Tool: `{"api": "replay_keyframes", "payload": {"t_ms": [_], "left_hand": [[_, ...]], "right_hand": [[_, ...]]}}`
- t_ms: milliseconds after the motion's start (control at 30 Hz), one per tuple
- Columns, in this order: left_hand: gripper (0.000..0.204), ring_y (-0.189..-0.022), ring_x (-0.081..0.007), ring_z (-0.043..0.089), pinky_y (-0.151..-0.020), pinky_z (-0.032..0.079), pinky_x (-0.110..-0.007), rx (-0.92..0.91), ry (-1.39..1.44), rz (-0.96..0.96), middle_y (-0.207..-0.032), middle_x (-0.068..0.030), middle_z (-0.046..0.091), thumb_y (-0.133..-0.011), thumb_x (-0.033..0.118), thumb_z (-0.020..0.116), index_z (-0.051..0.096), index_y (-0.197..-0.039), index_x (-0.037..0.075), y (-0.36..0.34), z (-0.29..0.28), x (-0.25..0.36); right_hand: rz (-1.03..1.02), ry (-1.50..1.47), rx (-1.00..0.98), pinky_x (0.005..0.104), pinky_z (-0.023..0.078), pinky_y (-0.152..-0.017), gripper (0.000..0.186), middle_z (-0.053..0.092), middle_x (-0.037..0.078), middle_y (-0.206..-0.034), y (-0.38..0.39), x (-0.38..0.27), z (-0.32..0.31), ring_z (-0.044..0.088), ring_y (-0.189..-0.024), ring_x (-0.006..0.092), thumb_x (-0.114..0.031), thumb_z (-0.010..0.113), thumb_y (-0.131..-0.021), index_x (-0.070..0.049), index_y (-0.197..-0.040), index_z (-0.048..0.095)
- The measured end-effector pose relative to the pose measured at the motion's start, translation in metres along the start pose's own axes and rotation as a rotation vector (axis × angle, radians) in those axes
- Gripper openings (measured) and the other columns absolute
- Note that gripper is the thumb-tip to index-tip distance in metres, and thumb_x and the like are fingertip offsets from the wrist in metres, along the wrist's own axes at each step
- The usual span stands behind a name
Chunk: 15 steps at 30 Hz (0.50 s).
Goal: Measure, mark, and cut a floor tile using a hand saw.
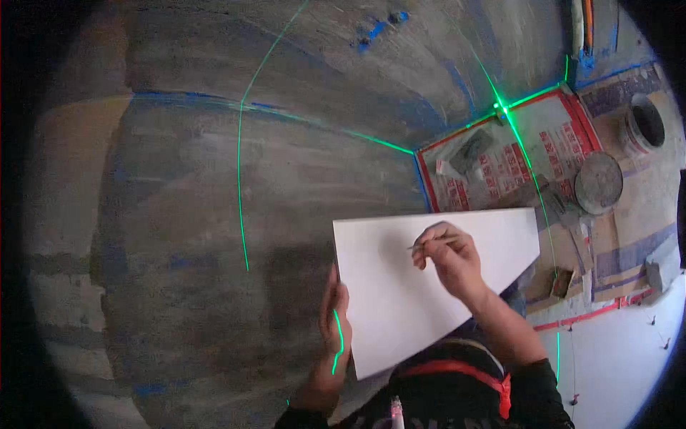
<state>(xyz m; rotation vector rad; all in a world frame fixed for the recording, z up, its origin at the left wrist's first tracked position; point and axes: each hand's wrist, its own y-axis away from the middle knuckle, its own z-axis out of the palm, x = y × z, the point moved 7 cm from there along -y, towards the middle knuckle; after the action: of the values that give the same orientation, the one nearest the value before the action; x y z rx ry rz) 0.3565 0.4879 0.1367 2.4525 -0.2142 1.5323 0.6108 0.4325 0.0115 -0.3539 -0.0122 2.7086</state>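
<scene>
A flat white tile (400, 307), straight-edged with a slanting right side, lies tilted in front of my body. Its left edge rests against my left hand (334, 314), whose fingers run along and partly behind it; a green laser line crosses that wrist. Over the tile's upper part, my right hand (450, 261) is closed in a writing grip around a thin pointed pencil (414, 248). The pencil's tip points left, close above the white face; whether it touches I cannot tell.
Grey walls (186, 200) with blue marks and green laser lines meet at a corner. On the right are red-and-white printed sheeting (550, 136), a round-topped container (599, 183), an open bucket (645, 125) and cardboard (629, 222). White flooring (614, 357) with small dark spacers lies lower right.
</scene>
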Motion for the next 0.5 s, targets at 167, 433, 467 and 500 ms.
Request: {"api": "replay_keyframes", "payload": {"t_ms": [167, 433, 467, 500], "left_hand": [[0.063, -0.164, -0.0266, 0.042, -0.136, 0.028, -0.043, 0.001, -0.092, -0.047, -0.179, -0.0181, 0.045, -0.12, 0.023, 0.057, 0.041, -0.173, -0.007, 0.01, 0.011, 0.03], [0.067, -0.163, -0.0277, 0.042, -0.136, 0.027, -0.045, 0.01, -0.123, -0.189, -0.176, -0.0188, 0.048, -0.12, 0.03, 0.055, 0.04, -0.174, -0.007, 0.008, -0.027, -0.006], [0.067, -0.163, -0.0277, 0.042, -0.136, 0.027, -0.045, 0.025, -0.123, -0.202, -0.176, -0.0188, 0.048, -0.12, 0.03, 0.055, 0.04, -0.174, -0.007, 0.01, -0.033, -0.011], [0.068, -0.16, -0.0276, 0.046, -0.134, 0.03, -0.045, 0.008, -0.099, -0.198, -0.174, -0.0185, 0.051, -0.12, 0.034, 0.055, 0.042, -0.172, -0.007, 0.01, -0.035, -0.016]], "right_hand": [[0.047, -0.014, -0.017, 0.0377, 0.063, -0.079, 0.011, 0.079, 0.02, -0.106, -0.044, 0.034, 0.006, 0.078, -0.09, 0.0266, -0.005, 0.067, -0.111, 0.003, -0.118, 0.067], [0.084, 0.216, -0.14, 0.0348, 0.065, -0.083, 0.016, 0.081, 0.017, -0.112, -0.077, 0.078, 0.042, 0.079, -0.096, 0.0214, -0.003, 0.07, -0.112, 0.003, -0.127, 0.068], [0.135, 0.21, -0.105, 0.0351, 0.065, -0.083, 0.014, 0.081, 0.018, -0.112, -0.076, 0.089, 0.038, 0.079, -0.094, 0.0216, -0.001, 0.072, -0.11, 0.005, -0.122, 0.071], [0.153, 0.203, -0.107, 0.0351, 0.065, -0.083, 0.014, 0.081, 0.018, -0.112, -0.08, 0.096, 0.037, 0.079, -0.094, 0.0216, -0.001, 0.072, -0.11, 0.005, -0.122, 0.071]]}}
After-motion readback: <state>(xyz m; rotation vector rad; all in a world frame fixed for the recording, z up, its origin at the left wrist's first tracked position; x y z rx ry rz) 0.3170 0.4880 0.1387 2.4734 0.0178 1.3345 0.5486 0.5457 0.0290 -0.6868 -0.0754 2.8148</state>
